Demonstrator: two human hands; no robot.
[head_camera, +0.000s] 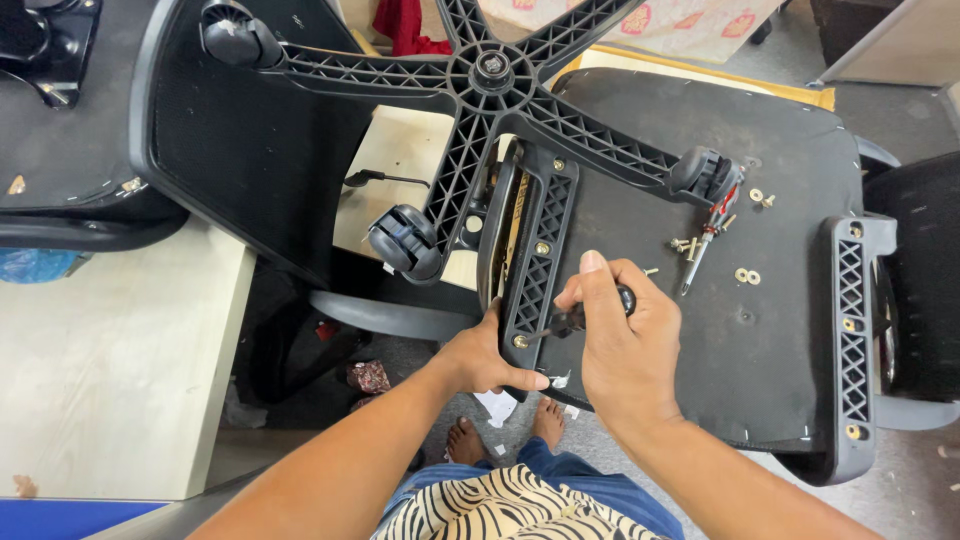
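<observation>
An upturned office chair lies before me, the black underside of its seat (700, 150) facing up. My right hand (620, 340) grips a black-handled screwdriver (575, 320) whose tip meets a brass screw at the near end of the left armrest bracket (540, 250). My left hand (490, 355) clasps the near end of that bracket and the seat's edge. A second armrest bracket (855, 330) sits on the seat's right side. The black star base (490, 75) with castors (405, 240) lies over the seat's far left part.
Loose screws and washers (745, 275) and a red-handled screwdriver (708, 235) lie on the seat underside. Another black chair part (70, 150) rests at the left over a pale table (110, 350). My bare feet (505, 430) stand on a grey floor below.
</observation>
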